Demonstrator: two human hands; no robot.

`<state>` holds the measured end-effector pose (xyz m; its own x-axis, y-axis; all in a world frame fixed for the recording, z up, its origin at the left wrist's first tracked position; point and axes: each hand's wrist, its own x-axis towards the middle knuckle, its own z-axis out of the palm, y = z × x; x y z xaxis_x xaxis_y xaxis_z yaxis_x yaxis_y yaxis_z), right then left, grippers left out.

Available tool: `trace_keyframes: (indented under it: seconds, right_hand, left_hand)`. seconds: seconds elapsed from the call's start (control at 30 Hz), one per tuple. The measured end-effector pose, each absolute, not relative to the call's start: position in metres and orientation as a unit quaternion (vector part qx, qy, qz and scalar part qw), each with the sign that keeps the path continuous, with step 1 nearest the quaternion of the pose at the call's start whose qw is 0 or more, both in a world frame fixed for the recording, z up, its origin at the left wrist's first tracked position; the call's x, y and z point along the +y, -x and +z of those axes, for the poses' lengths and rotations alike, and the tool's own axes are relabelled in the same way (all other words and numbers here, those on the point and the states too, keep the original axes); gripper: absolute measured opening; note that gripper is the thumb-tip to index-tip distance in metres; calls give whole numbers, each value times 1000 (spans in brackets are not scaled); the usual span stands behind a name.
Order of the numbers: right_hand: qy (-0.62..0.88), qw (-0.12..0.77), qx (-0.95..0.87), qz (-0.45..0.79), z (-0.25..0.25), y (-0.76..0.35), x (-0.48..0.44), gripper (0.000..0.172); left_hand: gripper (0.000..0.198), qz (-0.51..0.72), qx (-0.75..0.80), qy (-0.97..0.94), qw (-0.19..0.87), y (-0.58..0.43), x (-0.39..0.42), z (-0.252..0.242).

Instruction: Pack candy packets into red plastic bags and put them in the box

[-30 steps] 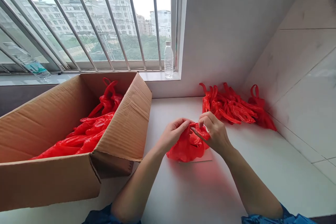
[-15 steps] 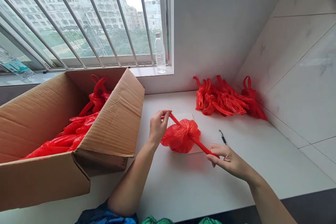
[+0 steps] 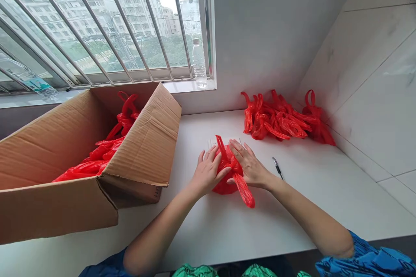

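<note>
A red plastic bag (image 3: 224,186), knotted at its middle, sits on the white table (image 3: 260,229) in front of me. One tied end points up and away, the other lies toward the front right. My left hand (image 3: 208,171) rests against the bag's left side with its fingers spread. Against the right side lies my right hand (image 3: 250,166), its fingers extended over the bag's upper part. Neither hand is closed round the ends. What the bag contains cannot be seen.
At the left stands an open cardboard box (image 3: 143,143) with red bags (image 3: 94,160) inside. Several knotted red bags (image 3: 279,117) lie by the back wall. A pen (image 3: 277,167) is right of my right hand. Bottles (image 3: 199,64) stand and lean at the window.
Both hands have let go of the bag's two ends and moved inward onto its sides. The bag is now more compact, and the view has shifted slightly.
</note>
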<state>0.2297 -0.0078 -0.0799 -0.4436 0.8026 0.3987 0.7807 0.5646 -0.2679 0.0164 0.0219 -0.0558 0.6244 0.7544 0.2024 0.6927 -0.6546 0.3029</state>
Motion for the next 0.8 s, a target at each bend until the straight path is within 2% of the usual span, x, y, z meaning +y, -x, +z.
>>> trace_keyframes:
  seconds: [0.13, 0.2, 0.43, 0.8]
  right_hand:
    - [499, 237, -830, 81, -92, -218, 23, 87]
    - [516, 236, -817, 102, -102, -216, 27, 83]
    - [523, 222, -811, 135, -120, -214, 27, 79]
    - [530, 210, -815, 105, -128, -211, 28, 75]
  left_hand:
    - [51, 137, 421, -896, 45, -24, 37, -80]
    - [54, 133, 430, -892, 42, -22, 42, -90]
    - [55, 125, 431, -893, 41, -19, 49, -108]
    - [53, 153, 417, -892, 81, -17, 54, -122]
